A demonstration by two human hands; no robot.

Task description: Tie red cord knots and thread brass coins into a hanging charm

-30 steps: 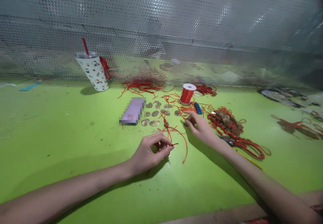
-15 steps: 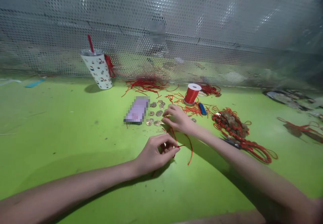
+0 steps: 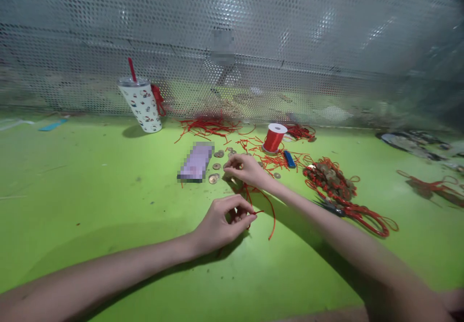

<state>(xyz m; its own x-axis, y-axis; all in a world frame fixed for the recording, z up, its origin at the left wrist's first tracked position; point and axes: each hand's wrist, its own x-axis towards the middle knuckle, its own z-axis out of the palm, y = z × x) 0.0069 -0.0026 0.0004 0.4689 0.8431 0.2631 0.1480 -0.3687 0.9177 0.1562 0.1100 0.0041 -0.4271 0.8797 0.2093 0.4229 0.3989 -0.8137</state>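
Near the middle of the green table (image 3: 145, 225), my left hand (image 3: 228, 218) pinches a red cord (image 3: 272, 215) between thumb and fingertips; its loose end curves to the right. Further back, my right hand (image 3: 244, 169) is over the bronze coins (image 3: 213, 179) with thumb and fingers drawn together. Its fingertips are at a coin, but what lies between them is too small to make out. Several coins lie between this hand and a blurred purple phone-like object (image 3: 197, 162).
A white patterned cup (image 3: 143, 107) with a red straw stands back left. Red thread clippings, a red spool (image 3: 274, 139) and a blue lighter-like piece (image 3: 289, 159) lie behind. Corded coins (image 3: 329, 177) and scissors (image 3: 366, 215) are right; a perforated metal panel (image 3: 108, 36) rises behind.
My right hand has moved slightly left over the coins, and its fingers have closed together. My left hand stays nearly in place with the cord. The view has tilted slightly.
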